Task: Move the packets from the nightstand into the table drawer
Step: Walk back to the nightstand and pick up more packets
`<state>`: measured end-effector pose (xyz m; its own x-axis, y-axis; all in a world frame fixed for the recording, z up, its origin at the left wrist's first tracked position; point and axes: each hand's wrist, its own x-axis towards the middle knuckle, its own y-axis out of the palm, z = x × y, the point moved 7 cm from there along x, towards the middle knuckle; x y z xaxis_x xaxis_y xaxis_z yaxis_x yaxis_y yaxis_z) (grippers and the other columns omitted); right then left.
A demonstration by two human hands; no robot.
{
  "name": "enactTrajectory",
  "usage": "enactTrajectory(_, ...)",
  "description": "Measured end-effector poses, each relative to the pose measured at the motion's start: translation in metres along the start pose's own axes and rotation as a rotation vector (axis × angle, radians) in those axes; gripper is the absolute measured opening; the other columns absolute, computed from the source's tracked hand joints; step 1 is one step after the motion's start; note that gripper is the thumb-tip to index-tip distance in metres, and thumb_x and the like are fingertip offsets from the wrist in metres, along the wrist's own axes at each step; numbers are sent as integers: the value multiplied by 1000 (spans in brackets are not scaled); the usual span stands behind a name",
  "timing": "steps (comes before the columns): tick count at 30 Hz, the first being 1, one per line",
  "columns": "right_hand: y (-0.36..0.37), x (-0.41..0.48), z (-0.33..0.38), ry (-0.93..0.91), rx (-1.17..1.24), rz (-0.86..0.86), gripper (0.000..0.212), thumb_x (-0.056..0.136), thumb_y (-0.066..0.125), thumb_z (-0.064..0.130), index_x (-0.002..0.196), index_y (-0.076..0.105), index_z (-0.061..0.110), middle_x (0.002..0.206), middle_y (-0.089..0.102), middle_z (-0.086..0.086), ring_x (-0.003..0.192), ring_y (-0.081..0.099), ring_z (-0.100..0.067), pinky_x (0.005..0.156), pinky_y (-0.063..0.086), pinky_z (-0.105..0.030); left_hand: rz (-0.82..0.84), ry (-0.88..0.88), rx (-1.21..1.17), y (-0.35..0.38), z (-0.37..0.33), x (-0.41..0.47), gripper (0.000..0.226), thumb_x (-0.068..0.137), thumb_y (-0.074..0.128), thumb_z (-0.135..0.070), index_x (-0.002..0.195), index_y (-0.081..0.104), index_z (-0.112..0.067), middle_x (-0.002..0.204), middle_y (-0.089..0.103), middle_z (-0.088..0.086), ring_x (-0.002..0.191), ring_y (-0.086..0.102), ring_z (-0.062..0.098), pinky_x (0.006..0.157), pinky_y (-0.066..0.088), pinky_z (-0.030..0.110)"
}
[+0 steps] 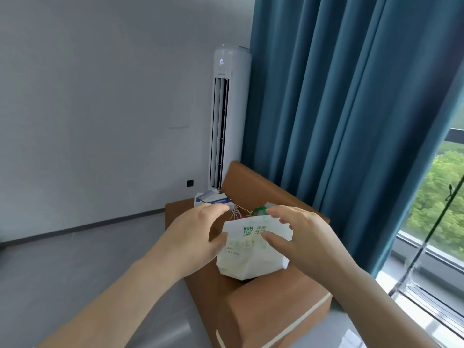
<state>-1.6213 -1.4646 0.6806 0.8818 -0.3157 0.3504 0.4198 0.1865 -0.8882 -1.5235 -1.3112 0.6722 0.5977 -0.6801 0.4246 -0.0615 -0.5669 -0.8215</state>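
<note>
Head view: white packet [251, 254] rests on the brown nightstand [276, 305]. Right grip [301, 237] pinches its top edge, thumb in front; left grip [198, 237] is spread, thumb touching its left edge.

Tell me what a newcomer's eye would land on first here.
The two hands at centre: the right hand pinches the top edge of a white packet with green print, the left hand touches its left side. The packet sits on a brown nightstand. Behind, a teal curtain fills the right and a white tower air conditioner stands by the wall.
</note>
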Motion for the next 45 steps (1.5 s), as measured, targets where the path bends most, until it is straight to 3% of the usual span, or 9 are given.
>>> enactTrajectory(3,8,45,-30,-33,-1,10,41,88,59,46,128,52,39,120,60,20,107,54,-1,84,45,-18,-23,-16,2,17,7,41,48,91,57,-32,137,44,-32,134,50,-16,110,51,1,73,35,7)
enactTrajectory(7,14,112,-60,-95,14,34,45,89,57,47,132,50,37,125,58,19,108,56,-1,83,43,-15,-46,-71,44,33,20,95,51,91,58,-33,139,41,-31,137,48,-16,122,46,0,94,34,11)
enactTrajectory(13,54,205,-70,-189,63,78,45,89,58,47,132,51,36,124,61,16,103,58,-4,75,43,-12,-84,-190,65,43,67,151,50,91,57,-33,139,41,-33,135,49,-17,120,47,0,92,34,12)
enactTrajectory(15,72,233,-62,-223,84,87,44,88,59,46,131,52,36,123,61,17,104,59,-6,76,47,-15,-81,-232,93,42,91,164,50,92,56,-34,140,40,-33,135,48,-18,105,51,1,86,33,11)
enactTrajectory(17,90,261,-49,-255,116,106,45,89,58,46,132,52,33,119,63,14,104,59,-7,81,50,-20,-91,-269,115,38,121,176,49,92,55,-35,139,41,-33,135,48,-18,93,48,0,84,31,11)
enactTrajectory(21,126,319,-15,-318,130,122,49,89,56,51,134,49,35,123,60,14,108,57,-7,92,49,-27,-126,-330,125,27,192,194,50,91,56,-35,139,41,-31,138,47,-17,124,44,-2,96,36,14)
enactTrajectory(25,167,377,33,-374,137,153,51,91,55,49,138,46,33,135,53,16,124,47,-4,99,38,-21,-158,-369,145,1,268,209,51,91,55,-32,139,41,-30,138,47,-16,126,42,-1,93,35,13)
enactTrajectory(32,232,476,119,-403,173,191,51,91,55,49,138,45,33,134,54,16,124,48,-4,100,42,-24,-165,-406,170,-47,394,241,51,92,55,-31,140,41,-29,137,47,-15,125,44,1,94,35,13)
enactTrajectory(45,370,665,230,-529,210,292,53,92,55,45,141,40,31,142,45,15,129,41,-3,102,35,-21,-230,-555,198,-82,613,315,50,92,55,-32,140,41,-30,138,47,-15,125,44,2,98,37,16)
